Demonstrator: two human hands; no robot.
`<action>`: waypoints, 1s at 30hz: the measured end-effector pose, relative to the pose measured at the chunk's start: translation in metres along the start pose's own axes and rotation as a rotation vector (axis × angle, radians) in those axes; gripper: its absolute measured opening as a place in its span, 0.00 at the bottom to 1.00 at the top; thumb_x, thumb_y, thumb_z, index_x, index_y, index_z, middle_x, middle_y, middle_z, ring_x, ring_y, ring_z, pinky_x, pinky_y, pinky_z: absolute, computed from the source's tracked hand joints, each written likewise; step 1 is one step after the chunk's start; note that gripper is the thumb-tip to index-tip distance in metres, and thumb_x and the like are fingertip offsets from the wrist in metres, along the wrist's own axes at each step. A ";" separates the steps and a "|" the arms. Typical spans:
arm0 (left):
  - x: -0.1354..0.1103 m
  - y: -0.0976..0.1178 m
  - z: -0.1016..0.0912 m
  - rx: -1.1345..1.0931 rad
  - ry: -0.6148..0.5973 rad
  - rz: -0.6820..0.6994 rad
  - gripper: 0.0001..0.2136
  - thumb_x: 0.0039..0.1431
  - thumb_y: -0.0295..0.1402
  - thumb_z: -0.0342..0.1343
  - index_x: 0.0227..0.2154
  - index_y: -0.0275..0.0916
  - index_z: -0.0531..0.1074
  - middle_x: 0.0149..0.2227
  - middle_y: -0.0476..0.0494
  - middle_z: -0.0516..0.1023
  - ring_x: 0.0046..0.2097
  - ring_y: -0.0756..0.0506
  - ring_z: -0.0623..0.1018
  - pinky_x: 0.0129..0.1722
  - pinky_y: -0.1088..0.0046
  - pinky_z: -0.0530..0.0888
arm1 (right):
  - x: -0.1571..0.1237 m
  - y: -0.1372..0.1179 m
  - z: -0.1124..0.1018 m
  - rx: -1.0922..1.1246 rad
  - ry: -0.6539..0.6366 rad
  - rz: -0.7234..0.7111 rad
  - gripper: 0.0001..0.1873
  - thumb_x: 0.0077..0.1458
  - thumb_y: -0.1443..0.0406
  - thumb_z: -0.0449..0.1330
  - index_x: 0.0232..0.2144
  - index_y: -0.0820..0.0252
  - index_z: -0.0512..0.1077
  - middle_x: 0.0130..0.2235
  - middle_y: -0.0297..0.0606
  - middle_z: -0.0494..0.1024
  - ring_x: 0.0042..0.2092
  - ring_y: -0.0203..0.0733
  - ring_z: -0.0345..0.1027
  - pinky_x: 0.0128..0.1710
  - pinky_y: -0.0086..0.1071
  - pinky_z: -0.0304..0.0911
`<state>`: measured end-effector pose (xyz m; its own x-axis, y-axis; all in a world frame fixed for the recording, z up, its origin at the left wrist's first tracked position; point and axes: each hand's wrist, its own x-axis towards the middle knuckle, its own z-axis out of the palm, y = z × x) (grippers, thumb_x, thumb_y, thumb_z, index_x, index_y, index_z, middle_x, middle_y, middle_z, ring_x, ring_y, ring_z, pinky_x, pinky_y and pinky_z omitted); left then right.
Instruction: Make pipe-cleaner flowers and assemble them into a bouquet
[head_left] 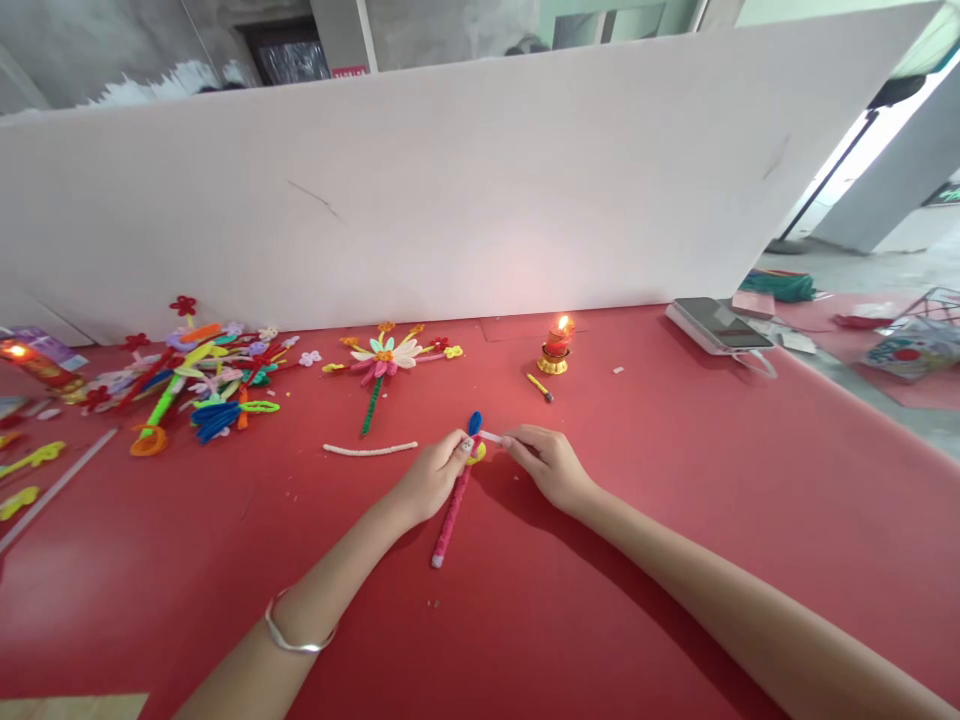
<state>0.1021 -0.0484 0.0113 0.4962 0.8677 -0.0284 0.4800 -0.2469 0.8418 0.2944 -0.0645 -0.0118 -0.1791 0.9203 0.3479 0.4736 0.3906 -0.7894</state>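
My left hand [439, 472] is closed on a pipe-cleaner flower with a pink fuzzy stem [450, 522], pinching it just below a blue petal loop [475, 424]. A yellow fuzzy piece [478, 454] sits by the thumb. The stem slants down toward me and ends in a pale tip. In my right hand [551, 465], a short whitish translucent glue stick [491, 437] is pinched between thumb and fingers. Its end meets the flower beside the left thumb; the exact contact is too small to tell. Left of the hands lies a white pipe cleaner [370, 450].
A lit red candle [557, 343] in a gold holder stands beyond the hands, near a yellow stub [539, 387]. A finished-looking flower [384, 358] and a colourful pipe-cleaner pile [202, 375] lie left. Another lit candle [37, 368] leans far left. A white device [718, 328] sits right, before a white board [480, 200].
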 end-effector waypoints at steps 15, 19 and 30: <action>0.001 -0.004 0.002 0.004 0.029 0.003 0.17 0.62 0.45 0.37 0.27 0.39 0.60 0.22 0.53 0.59 0.25 0.50 0.61 0.26 0.76 0.57 | 0.001 0.003 0.002 -0.075 0.031 -0.022 0.18 0.59 0.59 0.48 0.25 0.60 0.72 0.22 0.33 0.64 0.24 0.34 0.55 0.26 0.28 0.51; 0.001 -0.002 0.003 0.003 0.040 0.011 0.16 0.62 0.45 0.37 0.26 0.40 0.60 0.21 0.53 0.58 0.25 0.50 0.61 0.25 0.76 0.56 | 0.001 0.003 0.001 -0.077 0.037 -0.019 0.18 0.58 0.59 0.49 0.24 0.60 0.71 0.22 0.33 0.63 0.24 0.34 0.55 0.25 0.28 0.50; 0.001 -0.005 0.006 -0.013 0.019 0.019 0.16 0.63 0.44 0.37 0.27 0.39 0.60 0.21 0.53 0.56 0.25 0.51 0.59 0.25 0.76 0.55 | 0.001 0.004 0.003 -0.085 0.076 -0.008 0.14 0.56 0.62 0.51 0.26 0.60 0.73 0.23 0.34 0.65 0.24 0.34 0.56 0.25 0.28 0.51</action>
<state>0.1041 -0.0489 0.0041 0.4908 0.8712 -0.0023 0.4616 -0.2578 0.8488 0.2941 -0.0622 -0.0163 -0.1188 0.9116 0.3936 0.5449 0.3913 -0.7417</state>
